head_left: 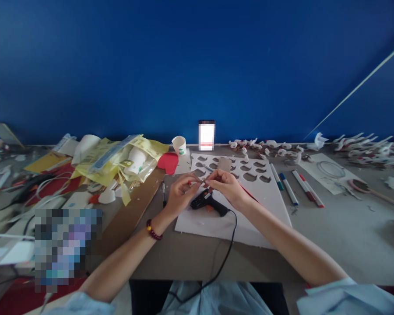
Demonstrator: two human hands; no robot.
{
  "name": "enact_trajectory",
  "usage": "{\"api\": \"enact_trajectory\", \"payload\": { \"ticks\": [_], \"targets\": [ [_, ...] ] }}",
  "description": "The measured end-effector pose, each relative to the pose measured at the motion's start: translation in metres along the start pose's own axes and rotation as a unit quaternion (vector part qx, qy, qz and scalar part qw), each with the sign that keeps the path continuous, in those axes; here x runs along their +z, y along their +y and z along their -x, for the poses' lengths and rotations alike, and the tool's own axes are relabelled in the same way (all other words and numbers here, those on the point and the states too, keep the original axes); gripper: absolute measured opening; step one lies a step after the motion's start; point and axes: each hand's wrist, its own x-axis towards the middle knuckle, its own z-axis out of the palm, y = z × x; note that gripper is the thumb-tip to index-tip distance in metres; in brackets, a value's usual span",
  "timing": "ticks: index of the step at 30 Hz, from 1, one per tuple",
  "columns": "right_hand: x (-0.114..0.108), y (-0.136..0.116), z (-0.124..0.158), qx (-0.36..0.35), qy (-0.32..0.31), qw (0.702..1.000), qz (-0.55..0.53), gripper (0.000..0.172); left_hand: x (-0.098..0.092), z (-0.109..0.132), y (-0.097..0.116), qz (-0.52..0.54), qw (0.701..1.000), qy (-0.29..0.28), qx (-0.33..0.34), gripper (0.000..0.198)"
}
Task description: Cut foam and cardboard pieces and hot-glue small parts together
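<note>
Both hands meet above a white foam board (pixel 262 210) with rows of bird-shaped cut-outs. My left hand (pixel 182 192) is closed, thumb and fingers pinching a small piece with white and red on it, too small to name. My right hand (pixel 228 186) also pinches close beside it, its fingertips at the same small piece. What exactly lies between the fingers is mostly hidden. Just below the hands a black hot glue gun (pixel 213 203) rests on the board, its cord running down toward my lap.
Right of the board lie several markers (pixel 289 188). Small white bird figures (pixel 272 146) line the back. A phone (pixel 206 135) leans on the blue wall beside a paper cup (pixel 179 145). Yellow plastic packaging (pixel 101 159), a red heart (pixel 168 163) and cardboard (pixel 134 208) crowd the left.
</note>
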Motion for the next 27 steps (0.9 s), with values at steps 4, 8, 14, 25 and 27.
{"api": "enact_trajectory", "payload": {
  "ticks": [4, 8, 14, 25, 27],
  "targets": [
    [-0.001, 0.000, 0.000, 0.004, 0.003, 1.000, 0.006, 0.020, 0.000, 0.001, -0.002, 0.016, 0.999, 0.010, -0.029, 0.012],
    [0.000, -0.004, 0.001, 0.013, 0.013, 1.000, 0.018, 0.021, 0.001, 0.001, -0.003, 0.026, 0.999, 0.016, -0.037, 0.013],
    [0.000, -0.009, 0.002, 0.028, 0.022, 0.999, 0.010, 0.022, 0.000, 0.001, -0.003, 0.032, 0.998, 0.018, -0.048, 0.013],
    [-0.004, -0.010, 0.000, 0.022, 0.050, 0.998, -0.013, 0.023, 0.001, -0.001, 0.002, 0.036, 0.996, 0.037, -0.078, 0.015],
    [-0.005, -0.009, 0.000, 0.006, 0.045, 0.998, -0.044, 0.025, 0.001, -0.001, 0.002, 0.042, 0.994, 0.038, -0.089, 0.015]
  ]
}}
